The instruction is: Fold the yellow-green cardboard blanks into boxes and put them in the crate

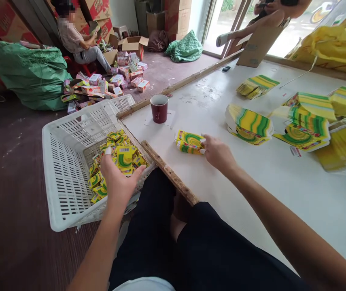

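Observation:
My left hand (119, 178) is over the white plastic basket (66, 169), its thumb and fingers spread apart. Just beyond it, in the gap between thumb and forefinger, is a small yellow and green box (125, 159) with a barcode, which the fingers do not appear to touch. Many similar boxes (98, 184) lie heaped underneath. On the white tabletop, my right hand (219, 155) pinches the near right end of a yellow and green carton (188, 142) between thumb and fingers. White covers show on some fingertips.
A dark red mug (159, 109) stands beyond the carton. Stacks of yellow-green cartons (250, 125) spread across the table's right side. A wooden strip (169, 171) edges the table near my legs. A seated person (75, 40) works behind piled boxes (94, 87); another person sits at the far right.

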The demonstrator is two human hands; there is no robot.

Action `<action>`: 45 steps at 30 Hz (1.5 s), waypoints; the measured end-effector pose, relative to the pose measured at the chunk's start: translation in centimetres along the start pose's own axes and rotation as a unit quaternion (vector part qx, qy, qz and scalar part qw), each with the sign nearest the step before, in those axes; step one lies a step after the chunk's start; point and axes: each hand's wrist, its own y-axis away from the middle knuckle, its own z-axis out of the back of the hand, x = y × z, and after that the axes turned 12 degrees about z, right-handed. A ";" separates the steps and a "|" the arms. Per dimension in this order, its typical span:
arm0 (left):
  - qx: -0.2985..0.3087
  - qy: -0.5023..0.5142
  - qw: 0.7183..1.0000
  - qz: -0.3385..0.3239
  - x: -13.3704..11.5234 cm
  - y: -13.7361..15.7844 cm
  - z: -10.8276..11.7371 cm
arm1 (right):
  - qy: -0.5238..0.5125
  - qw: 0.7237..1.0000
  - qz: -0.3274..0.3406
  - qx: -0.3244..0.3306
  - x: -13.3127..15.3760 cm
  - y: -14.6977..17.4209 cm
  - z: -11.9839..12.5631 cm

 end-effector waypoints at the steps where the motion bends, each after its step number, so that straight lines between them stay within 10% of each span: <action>1: 0.026 0.015 1.000 -0.001 0.0 0.3 -0.2 | 0.005 1.000 -0.003 0.004 -0.3 -0.2 -0.2; 12: 0.349 0.303 0.875 0.141 -3.8 5.7 -3.8 | -0.120 0.990 -0.026 -0.071 1.2 -0.1 0.2; 21: 0.158 0.586 0.749 0.266 -8.7 4.2 -4.6 | -0.536 0.831 0.046 0.142 11.7 4.0 1.2; 28: 0.170 0.604 0.732 0.266 -7.7 5.1 -4.7 | -0.510 0.852 -0.006 0.117 11.0 4.5 0.2; 34: 0.220 0.553 0.788 0.159 -6.2 6.1 -4.4 | -0.602 0.793 -0.045 0.082 9.8 4.0 1.7; 45: 0.285 0.516 0.783 0.199 -6.0 6.1 -3.6 | -0.682 0.718 -0.104 0.094 10.4 4.6 2.0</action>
